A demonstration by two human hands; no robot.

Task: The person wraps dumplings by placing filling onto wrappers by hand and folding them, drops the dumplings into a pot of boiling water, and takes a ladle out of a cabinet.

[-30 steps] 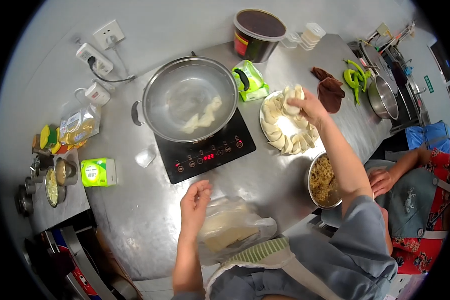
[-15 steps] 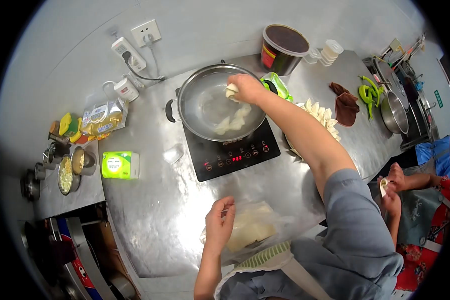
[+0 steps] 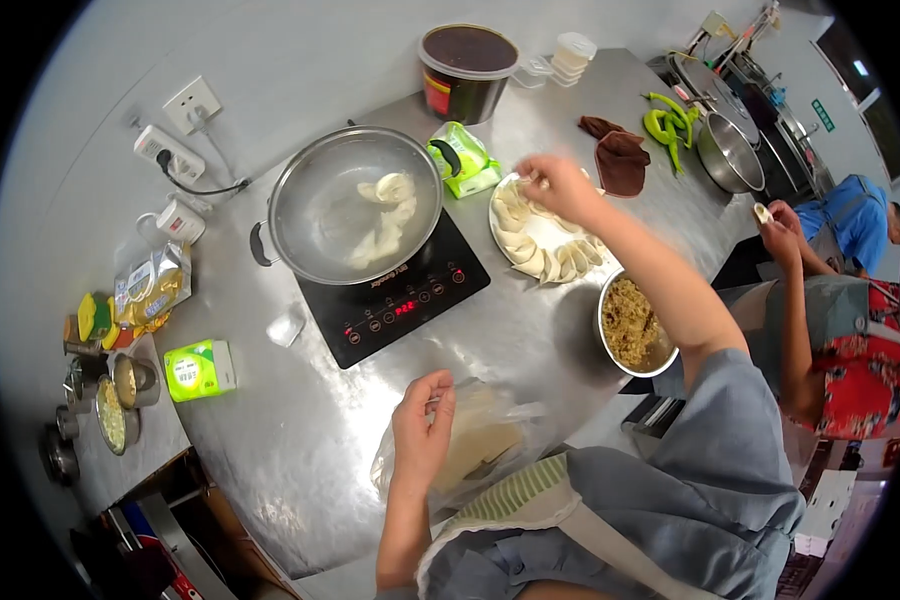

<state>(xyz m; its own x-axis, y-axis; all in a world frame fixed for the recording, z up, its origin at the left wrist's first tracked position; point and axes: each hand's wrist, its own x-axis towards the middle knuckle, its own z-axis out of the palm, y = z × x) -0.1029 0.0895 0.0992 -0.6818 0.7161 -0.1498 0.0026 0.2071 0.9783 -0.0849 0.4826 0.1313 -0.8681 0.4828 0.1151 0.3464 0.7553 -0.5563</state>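
Observation:
My right hand, smeared by motion, hovers over a white plate ringed with raw dumplings. Whether its fingers hold anything is unclear. My left hand hangs loosely curled, thumb apart and nothing in it, above a clear plastic bag with pale dough-like sheets inside. Several dumplings lie in the water of a wide pan. The pan stands on a black induction cooker with a lit red display.
A steel bowl of brown filling stands below the plate. Behind are a large brown tub, a green packet, a brown cloth and green peppers. A tissue pack lies left. Another person's hands hold a dumpling.
My right hand has moved from the pan to over the plate. The dumpling it held now lies in the water. The view has shifted right; my left hand stays near the bag.

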